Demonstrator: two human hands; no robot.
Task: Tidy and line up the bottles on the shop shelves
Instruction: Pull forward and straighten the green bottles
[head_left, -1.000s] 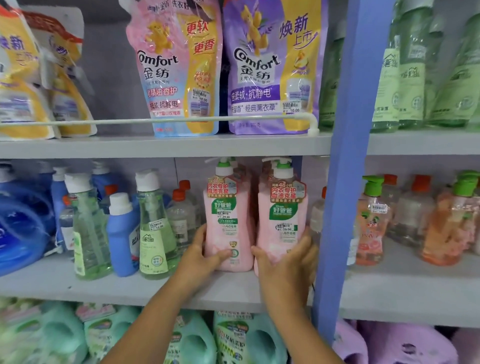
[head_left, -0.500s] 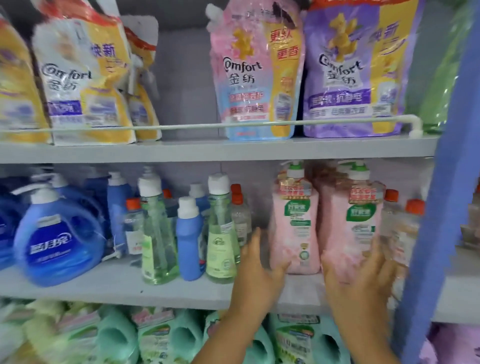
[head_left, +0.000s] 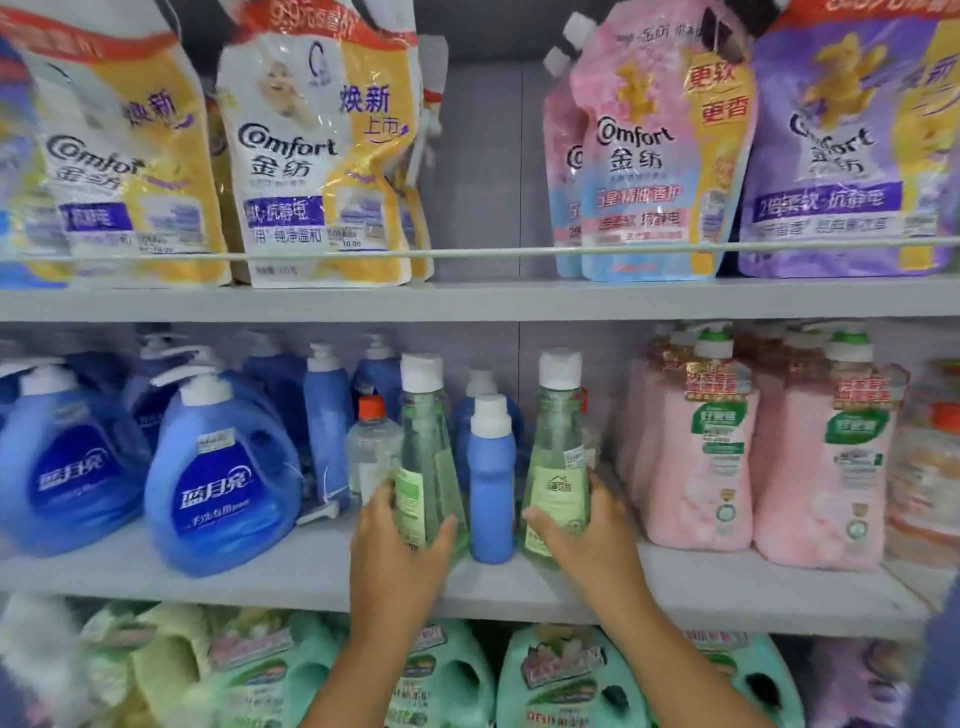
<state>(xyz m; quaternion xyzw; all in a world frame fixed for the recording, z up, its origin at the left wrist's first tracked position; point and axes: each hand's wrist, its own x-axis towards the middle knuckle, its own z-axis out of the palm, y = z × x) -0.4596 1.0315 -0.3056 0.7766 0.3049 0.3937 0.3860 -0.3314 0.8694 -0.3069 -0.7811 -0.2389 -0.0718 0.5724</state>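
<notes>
Two clear green bottles with white caps stand on the middle shelf (head_left: 727, 587). My left hand (head_left: 395, 551) grips the left green bottle (head_left: 423, 452) at its base, thumb on the right side. The right green bottle (head_left: 556, 457) is held low down by my right hand (head_left: 587, 540). Between them stands a slim blue bottle (head_left: 491, 488) with a white cap, untouched. A small clear bottle with an orange cap (head_left: 371, 447) sits just behind my left hand.
Large blue pump jugs (head_left: 218, 467) fill the shelf's left part. Pink pump bottles (head_left: 696, 457) stand to the right. Softener pouches (head_left: 317, 156) hang behind a white rail on the upper shelf. Green jugs (head_left: 566, 675) sit on the shelf below.
The view has swung left. Both hands left the pink pump bottles, moved left along the shelf, and now hold the two green bottles.
</notes>
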